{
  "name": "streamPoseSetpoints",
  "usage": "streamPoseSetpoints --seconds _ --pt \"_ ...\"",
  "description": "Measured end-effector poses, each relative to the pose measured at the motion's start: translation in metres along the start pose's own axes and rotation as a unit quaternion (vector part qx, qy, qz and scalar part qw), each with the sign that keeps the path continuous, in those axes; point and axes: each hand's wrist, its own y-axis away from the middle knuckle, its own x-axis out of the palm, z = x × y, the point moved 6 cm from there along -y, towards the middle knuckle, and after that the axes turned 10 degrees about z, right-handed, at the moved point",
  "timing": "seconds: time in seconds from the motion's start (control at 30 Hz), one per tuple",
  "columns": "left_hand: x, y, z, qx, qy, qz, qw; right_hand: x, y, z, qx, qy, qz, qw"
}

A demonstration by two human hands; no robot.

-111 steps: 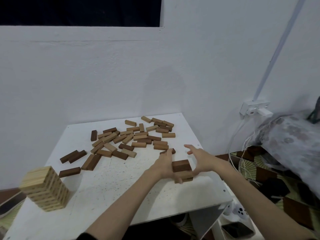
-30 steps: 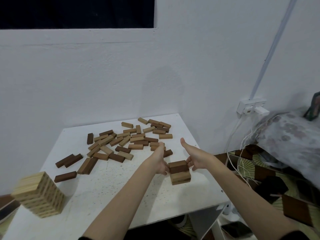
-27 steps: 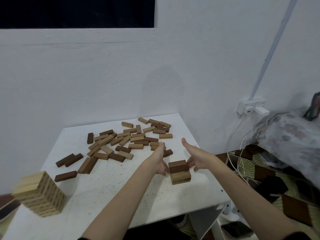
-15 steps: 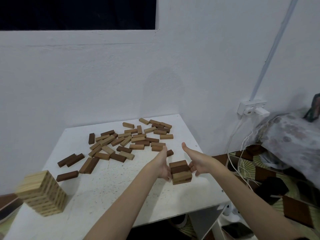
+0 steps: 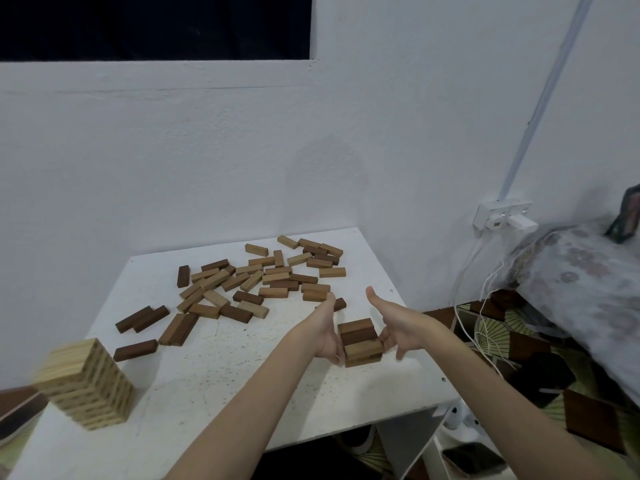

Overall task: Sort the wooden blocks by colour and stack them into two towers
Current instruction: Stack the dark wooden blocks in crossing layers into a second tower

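Note:
A short stack of brown blocks stands on the white table near its right edge. My left hand lies flat against the stack's left side with the thumb up. My right hand presses the right side the same way, thumb raised. A taller tower of pale blocks stands at the front left. Several loose blocks, mid-brown and dark, lie scattered across the back of the table, and a few dark blocks lie apart at the left.
The table stands against a white wall. A wall socket with a charger and white cables hangs to the right. A covered bundle and a patterned floor are beyond the right edge. A phone lies on the floor below.
Both hands have closed in from either side and now touch the brown stack, squaring it. The stack's blocks sit tighter together. The pale tower and the loose blocks have not moved.

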Motion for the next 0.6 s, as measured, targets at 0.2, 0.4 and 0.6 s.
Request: streamPoseSetpoints --seconds 0.2,0.4,0.6 --pt "-0.001 0.002 0.005 -0.022 0.025 0.013 0.999 -0.007 0.002 -0.006 0.003 -0.005 -0.004 1.000" --pt "-0.004 -0.006 0.008 -0.026 0.051 0.036 0.998 0.001 0.006 -0.009 0.002 -0.011 0.022 1.000" --pt "-0.010 -0.006 0.001 0.003 0.006 0.024 1.000 -0.013 0.006 -0.006 -0.012 0.037 -0.010 0.999"
